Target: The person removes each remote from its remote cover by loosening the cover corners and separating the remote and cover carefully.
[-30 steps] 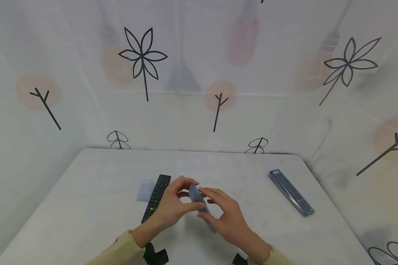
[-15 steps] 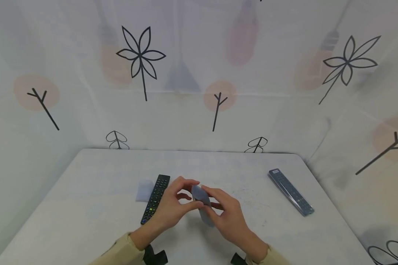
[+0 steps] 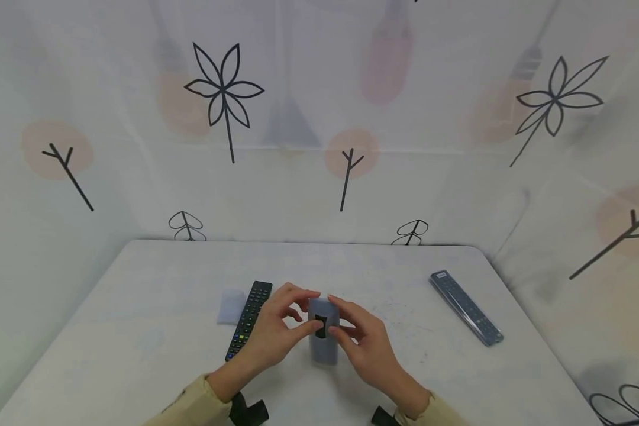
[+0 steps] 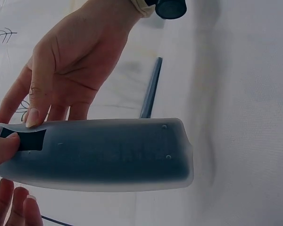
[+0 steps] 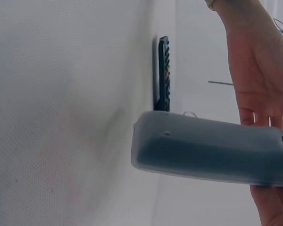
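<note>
Blue-grey, cloudy, long rubbery-looking case (image 4: 108,155) was over the white tabletop (image 3: 154,367), pinched by our left hand (image 3: 277,328) and right hand (image 3: 370,349); we guessed it light, soft outside, best held by its sides.

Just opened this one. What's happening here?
A person is handling a frosted grey-blue case with both hands above a white table. The left hand has its thumb on the dark patch near one end; the right hand grips the other side of that end. A black remote lies by the left forearm, beside a pale flat piece, and a dark blue-grey remote lies toward the right.
</note>
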Action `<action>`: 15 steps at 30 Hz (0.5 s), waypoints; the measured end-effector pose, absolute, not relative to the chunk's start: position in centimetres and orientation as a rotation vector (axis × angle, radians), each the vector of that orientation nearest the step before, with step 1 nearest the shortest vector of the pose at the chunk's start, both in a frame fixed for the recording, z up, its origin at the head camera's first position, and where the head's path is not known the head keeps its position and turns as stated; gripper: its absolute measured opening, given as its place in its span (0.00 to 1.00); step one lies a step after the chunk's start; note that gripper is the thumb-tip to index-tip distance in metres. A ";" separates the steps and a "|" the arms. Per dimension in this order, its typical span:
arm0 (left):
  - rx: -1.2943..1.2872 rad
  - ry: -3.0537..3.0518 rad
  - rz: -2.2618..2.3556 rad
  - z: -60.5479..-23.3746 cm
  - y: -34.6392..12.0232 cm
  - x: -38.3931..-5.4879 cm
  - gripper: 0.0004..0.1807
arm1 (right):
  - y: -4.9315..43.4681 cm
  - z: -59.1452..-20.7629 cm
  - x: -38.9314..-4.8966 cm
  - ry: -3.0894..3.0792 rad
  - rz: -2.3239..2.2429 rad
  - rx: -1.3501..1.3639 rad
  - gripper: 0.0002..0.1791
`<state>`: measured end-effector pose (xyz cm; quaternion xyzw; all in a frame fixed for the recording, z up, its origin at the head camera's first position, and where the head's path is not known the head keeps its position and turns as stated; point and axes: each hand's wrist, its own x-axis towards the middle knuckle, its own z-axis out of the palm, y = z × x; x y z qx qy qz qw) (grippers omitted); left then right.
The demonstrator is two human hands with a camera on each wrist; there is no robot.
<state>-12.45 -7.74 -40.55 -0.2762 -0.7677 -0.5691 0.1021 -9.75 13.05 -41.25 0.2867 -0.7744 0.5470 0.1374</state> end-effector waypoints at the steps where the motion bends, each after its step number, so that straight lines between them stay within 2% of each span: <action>1: -0.822 -2.260 -1.666 -40.6 -7.7 -12.5 0.24 | 13.1 -41.3 -9.8 -2.241 1.598 0.832 0.29; 15: -0.908 -2.120 -1.560 -40.9 -7.6 -12.6 0.21 | 12.8 -41.3 -10.5 -2.204 1.630 0.899 0.31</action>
